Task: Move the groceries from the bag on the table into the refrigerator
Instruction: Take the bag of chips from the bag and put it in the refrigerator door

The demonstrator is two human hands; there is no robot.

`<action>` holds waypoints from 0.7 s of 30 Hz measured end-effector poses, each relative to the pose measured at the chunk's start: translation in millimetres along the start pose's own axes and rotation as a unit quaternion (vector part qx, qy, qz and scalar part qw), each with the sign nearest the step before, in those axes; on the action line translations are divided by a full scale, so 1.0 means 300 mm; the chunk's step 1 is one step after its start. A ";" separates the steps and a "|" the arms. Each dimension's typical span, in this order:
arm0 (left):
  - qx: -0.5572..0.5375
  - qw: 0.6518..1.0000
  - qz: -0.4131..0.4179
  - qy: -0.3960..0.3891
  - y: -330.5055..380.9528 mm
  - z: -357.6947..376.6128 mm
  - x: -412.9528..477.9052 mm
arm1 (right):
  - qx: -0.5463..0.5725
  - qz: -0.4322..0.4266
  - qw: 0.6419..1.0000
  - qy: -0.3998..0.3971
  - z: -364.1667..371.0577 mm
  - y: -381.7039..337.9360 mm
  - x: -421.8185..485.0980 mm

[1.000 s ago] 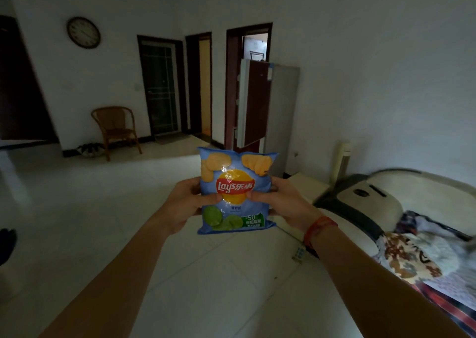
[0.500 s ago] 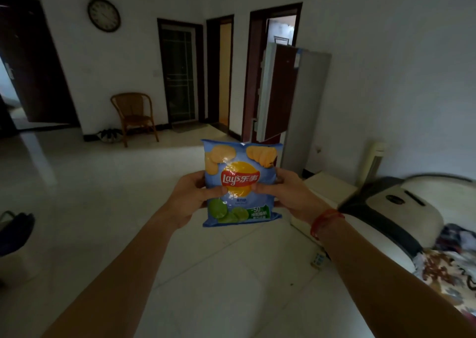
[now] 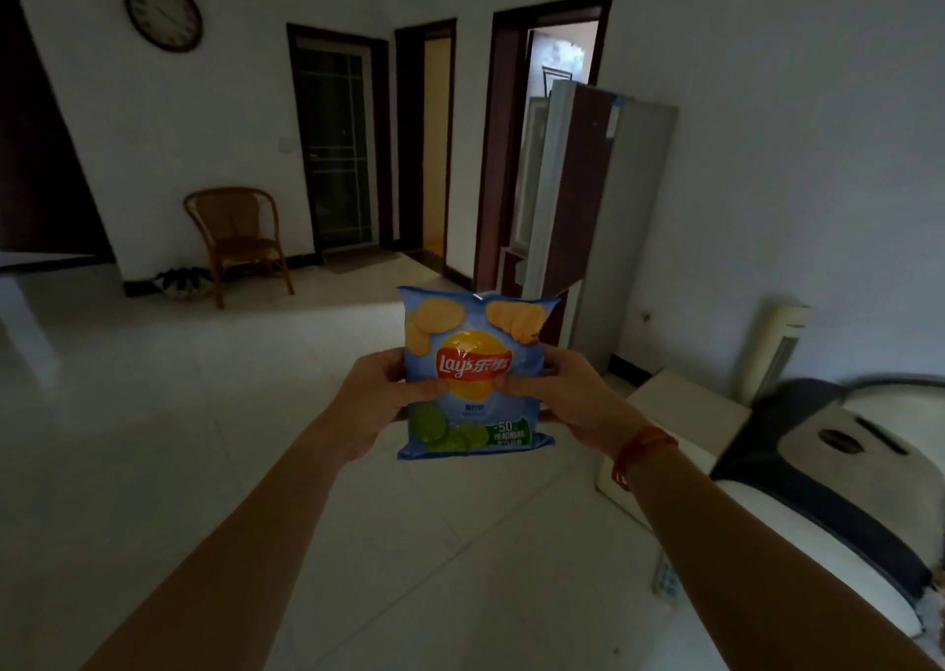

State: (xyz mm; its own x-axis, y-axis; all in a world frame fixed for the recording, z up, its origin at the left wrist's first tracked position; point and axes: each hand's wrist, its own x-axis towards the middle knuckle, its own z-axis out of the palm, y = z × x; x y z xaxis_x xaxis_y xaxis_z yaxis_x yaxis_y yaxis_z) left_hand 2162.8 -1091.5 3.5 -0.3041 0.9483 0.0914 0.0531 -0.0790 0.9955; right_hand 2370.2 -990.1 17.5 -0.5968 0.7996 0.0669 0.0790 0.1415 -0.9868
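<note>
Chip bag (image 3: 473,374), pale blue with a red and yellow logo, potato slices printed near its top and green lime slices near its bottom, is held upright in mid-air in the head view, its front facing the camera, above the pale tiled floor (image 3: 153,440) and well short of the refrigerator (image 3: 621,220). The left hand (image 3: 376,404) grasps the bag's left edge, thumb pressed on the front beside the logo and the other fingers hidden behind the packet. The right hand (image 3: 567,399) grasps the right edge the same way, thumb on the front, with a red band (image 3: 642,448) round its wrist. Both forearms reach forward from the lower corners. The refrigerator stands against the right-hand wall beyond the bag, grey on its side, with its dark upper door (image 3: 578,194) swung open toward the room; its inside cannot be seen from here. Behind it is a lit doorway (image 3: 555,56), and further left two more dark-framed doors. A round clock (image 3: 163,13) hangs high on the far wall, above a wicker chair (image 3: 238,238) with a small potted plant (image 3: 184,281) just beside it. At the right, a low white cabinet (image 3: 680,414) sits near a white upright tower unit (image 3: 777,348) and a black and cream padded seat (image 3: 838,460).
</note>
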 end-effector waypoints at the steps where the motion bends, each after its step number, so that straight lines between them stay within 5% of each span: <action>1: 0.001 1.000 -0.002 -0.001 -0.009 -0.015 0.058 | 0.002 0.000 1.000 0.003 -0.002 0.010 0.058; 21: 0.017 0.999 -0.005 0.028 -0.108 -0.223 1.404 | 0.018 -0.042 0.998 -0.050 -0.259 0.169 1.479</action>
State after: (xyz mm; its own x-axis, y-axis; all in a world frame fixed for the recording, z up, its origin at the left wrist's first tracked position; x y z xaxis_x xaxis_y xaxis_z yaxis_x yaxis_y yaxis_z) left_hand 1969.4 -710.0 11.7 -0.3580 0.9299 0.0841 0.0815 -0.0586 0.9950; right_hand 2171.5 -582.9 8.5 -0.6773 0.7230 0.1358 -0.0026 0.1823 -0.9832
